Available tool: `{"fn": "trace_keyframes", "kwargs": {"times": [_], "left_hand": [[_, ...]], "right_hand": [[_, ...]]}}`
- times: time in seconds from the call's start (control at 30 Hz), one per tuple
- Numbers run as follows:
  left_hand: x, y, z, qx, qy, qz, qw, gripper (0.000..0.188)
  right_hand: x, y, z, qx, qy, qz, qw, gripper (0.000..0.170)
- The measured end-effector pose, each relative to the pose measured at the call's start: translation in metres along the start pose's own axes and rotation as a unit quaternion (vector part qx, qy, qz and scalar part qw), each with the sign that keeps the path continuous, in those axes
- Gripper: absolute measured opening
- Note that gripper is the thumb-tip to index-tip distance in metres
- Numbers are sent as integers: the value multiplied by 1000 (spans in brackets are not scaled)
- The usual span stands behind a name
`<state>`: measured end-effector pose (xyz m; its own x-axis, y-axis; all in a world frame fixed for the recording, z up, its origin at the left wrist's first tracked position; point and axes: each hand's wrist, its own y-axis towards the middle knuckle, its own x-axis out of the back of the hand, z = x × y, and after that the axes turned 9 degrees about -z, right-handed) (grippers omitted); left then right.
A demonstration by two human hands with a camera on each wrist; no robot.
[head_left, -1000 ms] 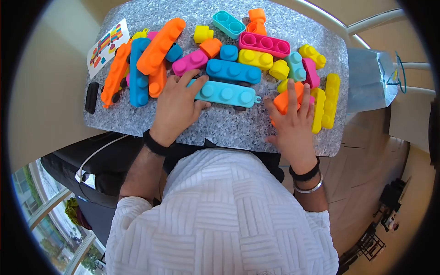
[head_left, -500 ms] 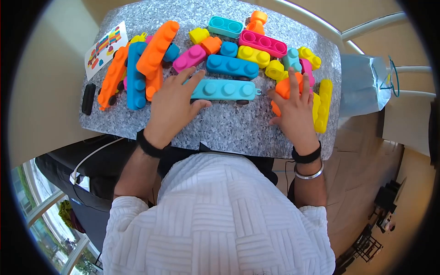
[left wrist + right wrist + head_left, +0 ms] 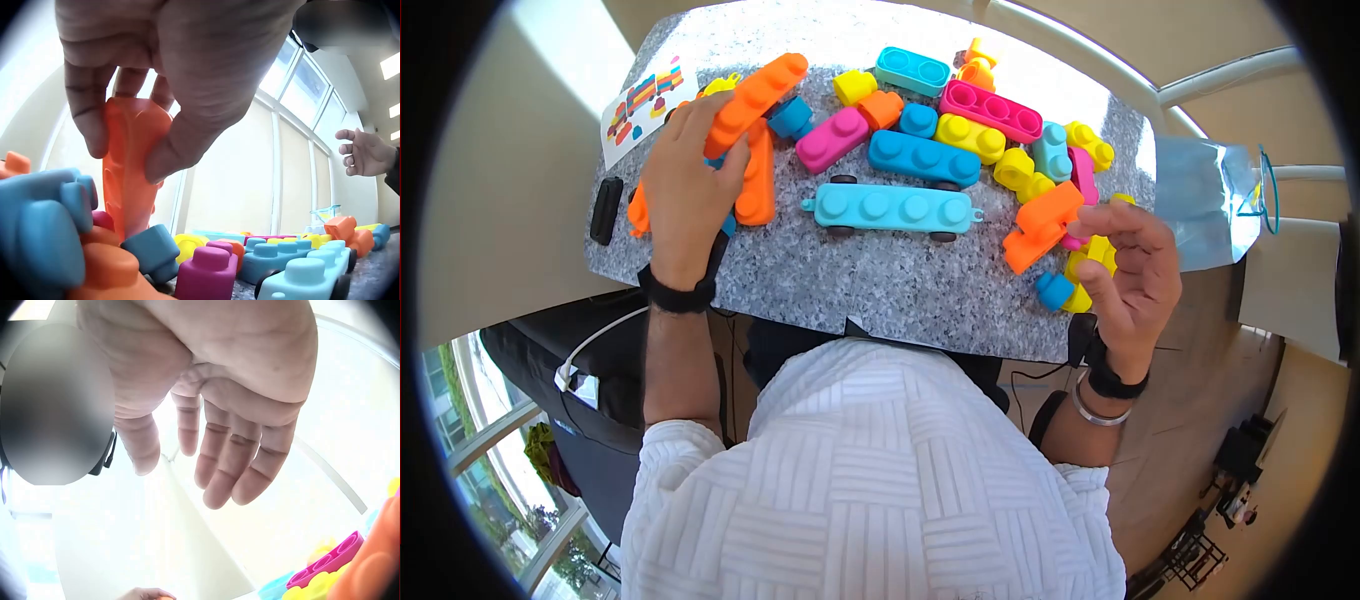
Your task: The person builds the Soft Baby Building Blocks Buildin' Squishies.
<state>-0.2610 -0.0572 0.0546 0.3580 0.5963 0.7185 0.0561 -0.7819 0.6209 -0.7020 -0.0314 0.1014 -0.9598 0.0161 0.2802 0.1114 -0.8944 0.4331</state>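
At the left of the table my left hand [image 3: 685, 185] grips the near end of a long orange building block [image 3: 757, 100]. In the left wrist view, thumb and fingers pinch this block [image 3: 128, 169] from both sides, tilted above other blocks. A blue block [image 3: 791, 117] and another orange block [image 3: 756, 180] lie close by. My right hand [image 3: 1135, 275] hangs in the air over the right side, fingers loosely bent and holding nothing. Below it are orange blocks [image 3: 1043, 225] and a small blue block [image 3: 1055, 290]. A light blue wheeled base [image 3: 890, 207] stands between the hands.
Behind the base lie blue [image 3: 923, 158], yellow [image 3: 972, 135], magenta [image 3: 832, 140] and several other blocks. A picture sheet [image 3: 636, 110] and a black object [image 3: 606, 210] lie at the left. A clear bag [image 3: 1208, 205] is beyond the right edge.
My left hand has left the light blue base, moved left and taken hold of the long orange block. My right hand has lifted off the orange blocks and moved right; a small blue block now shows.
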Motion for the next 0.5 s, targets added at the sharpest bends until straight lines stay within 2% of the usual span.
{"fn": "trace_keyframes", "kwargs": {"times": [0.03, 0.1, 0.17, 0.2, 0.27, 0.3, 0.37, 0.43, 0.5], "left_hand": [[10, 4, -10, 14, -31, -23, 999, 52], [23, 5, -21, 32, -57, -45, 997, 50], [30, 3, -26, 59, -193, 8, 979, 50], [29, 1, -32, 61, -190, 8, 980, 50], [19, -3, -47, -76, -323, 138, 933, 50], [14, -6, -51, -79, -324, 137, 933, 50], [2, -14, -54, -73, -354, 217, 907, 49], [-7, -19, -54, -79, -337, 224, 911, 52], [-12, -22, -49, -81, -313, 229, 918, 54]], "right_hand": [[-1, 1, -3, 57, -93, 28, 994, 58], [-9, 0, -3, 54, -111, 34, 992, 60], [-27, 1, 0, 53, -128, 41, 990, 62], [-39, 5, 4, 85, -161, 23, 983, 61], [-60, 10, 8, 119, -195, 2, 974, 59], [-69, 11, 9, 115, -224, 33, 967, 53], [-75, 11, 5, 111, -253, 64, 959, 47], [-81, 4, -11, 83, -257, 142, 952, 40], [-83, -1, -28, 88, -286, 155, 941, 38]]}}
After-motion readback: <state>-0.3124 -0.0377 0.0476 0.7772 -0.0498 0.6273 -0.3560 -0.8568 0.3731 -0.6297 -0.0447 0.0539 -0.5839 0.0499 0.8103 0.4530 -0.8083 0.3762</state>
